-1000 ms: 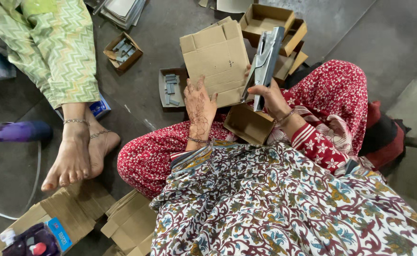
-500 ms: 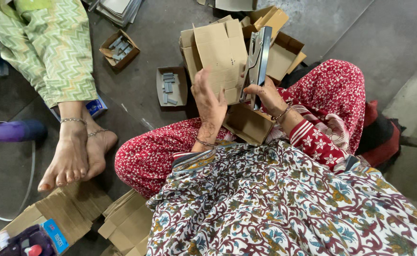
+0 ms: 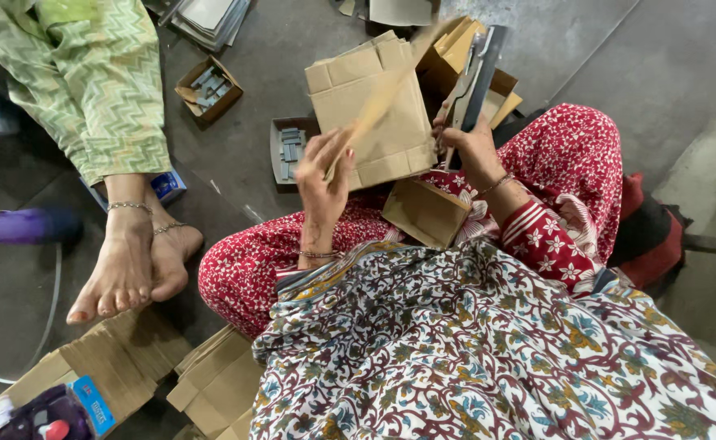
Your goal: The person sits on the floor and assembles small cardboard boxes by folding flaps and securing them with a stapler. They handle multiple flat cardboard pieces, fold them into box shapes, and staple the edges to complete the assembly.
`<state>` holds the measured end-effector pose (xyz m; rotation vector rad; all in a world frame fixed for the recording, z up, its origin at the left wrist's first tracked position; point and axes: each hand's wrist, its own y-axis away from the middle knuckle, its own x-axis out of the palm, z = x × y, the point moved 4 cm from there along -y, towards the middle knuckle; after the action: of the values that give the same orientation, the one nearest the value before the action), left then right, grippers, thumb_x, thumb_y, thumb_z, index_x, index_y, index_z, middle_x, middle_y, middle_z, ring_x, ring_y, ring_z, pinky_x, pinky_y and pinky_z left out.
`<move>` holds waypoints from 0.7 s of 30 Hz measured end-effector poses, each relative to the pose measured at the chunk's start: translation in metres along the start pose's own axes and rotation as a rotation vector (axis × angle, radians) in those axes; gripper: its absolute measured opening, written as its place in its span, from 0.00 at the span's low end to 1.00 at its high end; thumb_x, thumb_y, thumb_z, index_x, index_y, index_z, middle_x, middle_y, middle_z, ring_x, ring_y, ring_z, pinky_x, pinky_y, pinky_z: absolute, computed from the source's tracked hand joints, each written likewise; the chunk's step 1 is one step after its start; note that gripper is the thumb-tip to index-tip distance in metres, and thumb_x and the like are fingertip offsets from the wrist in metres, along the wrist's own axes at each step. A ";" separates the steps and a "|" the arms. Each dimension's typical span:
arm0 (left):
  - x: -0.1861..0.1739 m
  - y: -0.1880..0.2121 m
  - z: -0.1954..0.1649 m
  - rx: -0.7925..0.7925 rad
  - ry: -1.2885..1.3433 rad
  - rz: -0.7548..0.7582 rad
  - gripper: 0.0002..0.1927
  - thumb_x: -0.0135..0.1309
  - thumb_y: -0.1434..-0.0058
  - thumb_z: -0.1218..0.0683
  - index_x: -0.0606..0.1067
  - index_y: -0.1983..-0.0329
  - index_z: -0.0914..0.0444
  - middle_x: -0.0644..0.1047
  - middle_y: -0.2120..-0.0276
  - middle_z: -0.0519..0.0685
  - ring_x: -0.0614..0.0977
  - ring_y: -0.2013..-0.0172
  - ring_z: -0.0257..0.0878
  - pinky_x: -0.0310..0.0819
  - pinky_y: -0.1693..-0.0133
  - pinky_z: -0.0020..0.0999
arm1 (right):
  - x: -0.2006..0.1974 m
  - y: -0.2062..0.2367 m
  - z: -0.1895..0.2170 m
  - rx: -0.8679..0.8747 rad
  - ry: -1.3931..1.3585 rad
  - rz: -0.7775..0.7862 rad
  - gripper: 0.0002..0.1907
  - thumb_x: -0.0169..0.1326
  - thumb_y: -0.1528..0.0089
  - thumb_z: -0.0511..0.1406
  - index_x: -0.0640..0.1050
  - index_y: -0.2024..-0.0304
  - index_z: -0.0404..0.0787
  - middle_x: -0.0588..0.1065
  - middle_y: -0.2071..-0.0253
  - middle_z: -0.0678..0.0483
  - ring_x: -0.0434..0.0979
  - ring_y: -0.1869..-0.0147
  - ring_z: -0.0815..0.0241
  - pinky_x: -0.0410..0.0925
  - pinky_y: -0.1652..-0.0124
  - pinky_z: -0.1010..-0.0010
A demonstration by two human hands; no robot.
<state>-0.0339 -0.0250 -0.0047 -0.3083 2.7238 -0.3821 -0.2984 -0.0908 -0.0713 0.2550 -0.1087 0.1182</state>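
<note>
While the left hand (image 3: 323,181) pinches a thin, blurred flat cardboard piece (image 3: 386,90) btwn thumb & fingers, the right hand (image 3: 470,147) is closed round a long dark metal part (image 3: 478,77), held upright at the far side of the lap. Both sit against a flat brown carton blank (image 3: 370,106) w/ flaps out, resting over the knees in red print fabric. Just near of it, on the lap, lies a small open carton (image 3: 426,212), looks empty. Step in hand, by my read: getting the part & its carton together, packing stage, not yet boxed. Next move prob calls for the blank to be steadied & opened up, so one hand must free itself first. Left of the blank on the floor sits a tray of small grey metal pieces (image 3: 289,148); further left, another person's bare feet (image 3: 130,273).
</note>
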 end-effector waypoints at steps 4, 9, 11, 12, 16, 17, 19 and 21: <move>-0.028 0.005 -0.061 0.568 -0.270 -0.060 0.14 0.62 0.43 0.53 0.84 0.53 0.57 0.82 0.51 0.47 0.81 0.49 0.45 0.74 0.45 0.43 | 0.015 -0.003 0.021 -0.222 0.580 0.063 0.26 0.53 0.43 0.36 0.71 0.42 0.35 0.75 0.46 0.47 0.76 0.40 0.52 0.71 0.42 0.61; -0.020 0.000 -0.047 0.431 -0.067 -0.059 0.12 0.60 0.35 0.53 0.82 0.50 0.59 0.82 0.52 0.48 0.82 0.50 0.45 0.77 0.46 0.39 | 0.044 -0.007 0.015 -0.477 1.076 0.082 0.24 0.52 0.37 0.40 0.72 0.40 0.36 0.73 0.43 0.47 0.73 0.38 0.50 0.69 0.39 0.59; -0.014 0.001 -0.028 0.289 0.025 -0.029 0.13 0.53 0.31 0.52 0.81 0.49 0.61 0.83 0.52 0.48 0.83 0.50 0.42 0.77 0.46 0.37 | 0.050 -0.016 0.010 -0.508 1.119 0.081 0.24 0.51 0.35 0.41 0.72 0.39 0.37 0.73 0.42 0.46 0.73 0.37 0.49 0.68 0.39 0.59; -0.010 0.002 -0.015 0.110 0.065 -0.011 0.13 0.56 0.32 0.51 0.81 0.52 0.63 0.82 0.58 0.49 0.82 0.57 0.40 0.75 0.52 0.34 | 0.050 -0.020 0.010 -0.520 1.110 0.078 0.24 0.50 0.34 0.42 0.72 0.39 0.37 0.72 0.41 0.46 0.72 0.36 0.49 0.68 0.38 0.58; 0.007 0.012 0.016 -0.259 0.405 0.048 0.19 0.60 0.34 0.47 0.77 0.54 0.68 0.81 0.65 0.47 0.79 0.66 0.29 0.74 0.64 0.26 | 0.025 -0.027 0.022 -0.349 0.401 0.106 0.23 0.46 0.27 0.45 0.72 0.36 0.38 0.71 0.39 0.47 0.72 0.34 0.51 0.68 0.35 0.59; 0.008 0.013 0.019 -0.267 0.527 0.048 0.20 0.60 0.33 0.47 0.76 0.52 0.69 0.80 0.63 0.45 0.79 0.64 0.26 0.75 0.64 0.24 | 0.017 -0.025 0.027 -0.272 0.195 0.118 0.25 0.43 0.27 0.47 0.72 0.36 0.38 0.73 0.40 0.46 0.73 0.35 0.52 0.68 0.36 0.61; 0.011 0.016 0.027 -0.343 0.538 0.154 0.20 0.61 0.35 0.48 0.75 0.51 0.69 0.81 0.62 0.46 0.82 0.64 0.29 0.79 0.62 0.26 | 0.000 -0.015 0.040 -0.107 -0.220 0.138 0.29 0.38 0.27 0.49 0.73 0.36 0.36 0.76 0.42 0.46 0.75 0.37 0.54 0.70 0.38 0.65; 0.018 0.019 0.032 -0.395 0.503 0.328 0.20 0.61 0.36 0.49 0.76 0.50 0.69 0.83 0.62 0.48 0.83 0.64 0.32 0.81 0.61 0.28 | -0.010 -0.004 0.056 -0.084 -0.263 0.096 0.26 0.40 0.29 0.45 0.71 0.34 0.39 0.75 0.40 0.49 0.74 0.38 0.59 0.68 0.41 0.70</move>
<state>-0.0413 -0.0190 -0.0451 0.1648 3.2574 0.2052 -0.3132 -0.1103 -0.0198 0.1806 -0.3864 0.1751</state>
